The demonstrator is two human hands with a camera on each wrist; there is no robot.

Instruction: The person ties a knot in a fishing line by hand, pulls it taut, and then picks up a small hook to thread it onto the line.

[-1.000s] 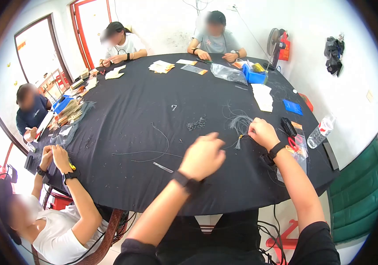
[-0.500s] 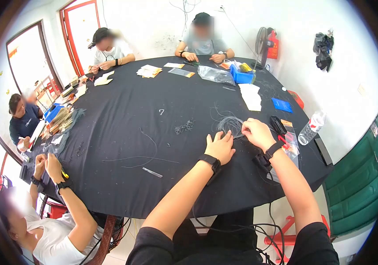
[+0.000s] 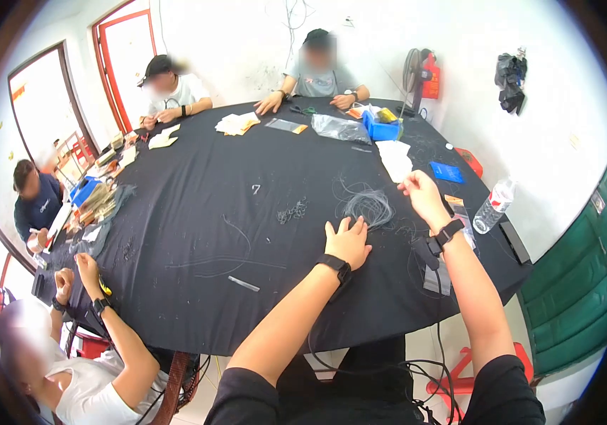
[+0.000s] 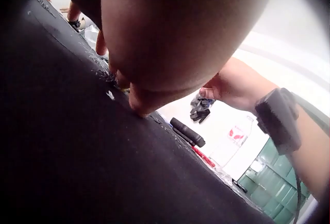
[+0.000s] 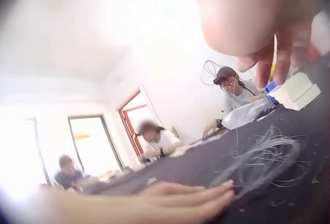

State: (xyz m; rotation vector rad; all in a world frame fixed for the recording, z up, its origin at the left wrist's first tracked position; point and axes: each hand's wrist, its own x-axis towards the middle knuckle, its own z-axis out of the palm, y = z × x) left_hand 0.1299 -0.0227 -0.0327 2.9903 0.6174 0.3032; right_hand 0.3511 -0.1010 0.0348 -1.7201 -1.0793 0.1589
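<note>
A loose coil of thin grey strands (image 3: 378, 204) lies on the black tabletop. My left hand (image 3: 347, 245), fingers spread, rests at its near edge; the right wrist view shows those fingers (image 5: 221, 199) flat beside the coil (image 5: 273, 158). My right hand (image 3: 424, 200) is raised to the coil's right, thumb and finger together. From the coil a thin strand (image 5: 236, 131) rises towards that hand (image 5: 258, 20); where it is pinched is hard to see. In the left wrist view, the left hand (image 4: 165, 43) covers most of the coil.
A small dark pile (image 3: 292, 211), a clear strip (image 3: 244, 284) and long loose strands (image 3: 232, 268) lie to the left. Pale papers (image 3: 395, 161), a blue packet (image 3: 446, 172) and a bottle (image 3: 494, 206) are at the right. Several people sit around the table (image 3: 197, 170).
My left hand has come over from the left and settled by the coil. My right hand has lifted up and away from the strands. Across the table, one person's hand has reached out over the table.
</note>
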